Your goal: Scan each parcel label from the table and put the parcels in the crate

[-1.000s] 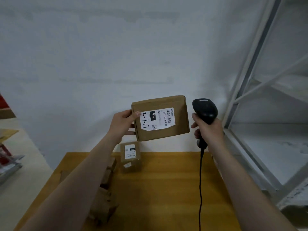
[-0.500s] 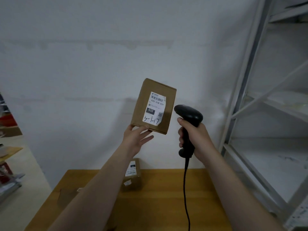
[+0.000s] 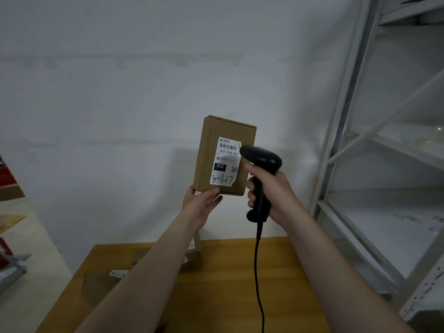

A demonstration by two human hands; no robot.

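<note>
My left hand (image 3: 200, 205) is holding the parcel (image 3: 209, 155) up by its bottom edge, thumb on the front and fingers underneath. My right hand (image 3: 271, 193) is wrapped tight round the scanner (image 3: 262, 159) grip, and the cable (image 3: 257, 272) hangs straight down.

The box sits mid-frame with its long axis upright, leaning a touch, label (image 3: 227, 162) facing me. The barcode runs across the top of the label and the scanner's nose is just right of it at the same height, covering the label's right edge in the picture. I reckon it just needs angling in.

It's plain matte brown cardboard with crisp corners and a glossy white sticker with handwriting, next to a smooth black plastic scanner. Lower down are the wooden table (image 3: 240, 284) with more parcels (image 3: 192, 251), and at the right a grey metal rack (image 3: 341, 116). Can't see the crate.
</note>
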